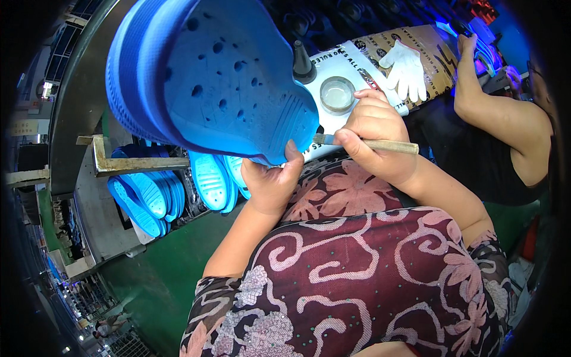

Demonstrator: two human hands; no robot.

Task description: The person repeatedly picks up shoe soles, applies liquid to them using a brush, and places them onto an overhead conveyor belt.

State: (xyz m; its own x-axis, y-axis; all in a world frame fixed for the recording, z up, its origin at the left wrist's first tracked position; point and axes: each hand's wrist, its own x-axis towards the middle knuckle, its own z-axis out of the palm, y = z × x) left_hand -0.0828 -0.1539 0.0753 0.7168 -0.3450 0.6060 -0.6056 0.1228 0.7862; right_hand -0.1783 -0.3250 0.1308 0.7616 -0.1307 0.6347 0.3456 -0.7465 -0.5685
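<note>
My left hand [270,181] holds a blue foam clog sole [208,74] by its heel end, raised close to the camera with its perforated inner face toward me. My right hand [375,137] grips a thin wooden-handled brush [380,144] whose tip points left, at the sole's heel edge beside my left thumb. A small round glass dish [337,94] and a dark cone-tipped bottle [303,62] stand just beyond my hands on a white sheet.
Several blue soles [154,193] are stacked on a rack below the raised sole, behind a metal angle bracket [128,162]. A white glove [407,68] lies on cardboard. Another person's arm [499,113] works at the right. The green floor [154,279] lies at the lower left.
</note>
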